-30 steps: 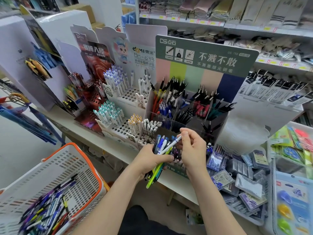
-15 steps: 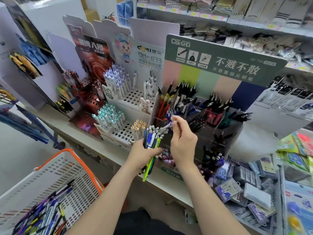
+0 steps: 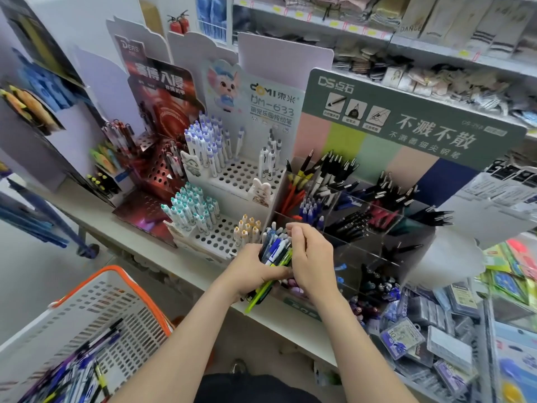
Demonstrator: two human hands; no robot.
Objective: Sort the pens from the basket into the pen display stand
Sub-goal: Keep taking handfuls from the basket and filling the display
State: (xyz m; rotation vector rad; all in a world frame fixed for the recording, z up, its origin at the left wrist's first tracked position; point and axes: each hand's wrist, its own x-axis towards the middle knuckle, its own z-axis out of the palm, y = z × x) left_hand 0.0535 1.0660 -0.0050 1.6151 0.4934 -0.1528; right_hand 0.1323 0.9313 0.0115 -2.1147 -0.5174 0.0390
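progress partway | left hand [image 3: 250, 269] fingers clamped round pen bundle [image 3: 276, 250] in front of pen display stand [image 3: 412, 245] | right hand [image 3: 312, 257] fingers curled at bundle tops, pinch unclear | basket [image 3: 116, 289] holds many pens

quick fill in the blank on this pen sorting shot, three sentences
1. The basket has an ____ rim.
2. The left hand grips a bundle of ____.
3. The display stand with the green header stands on the ____ side of the white rack.

Missing words: orange; pens; right
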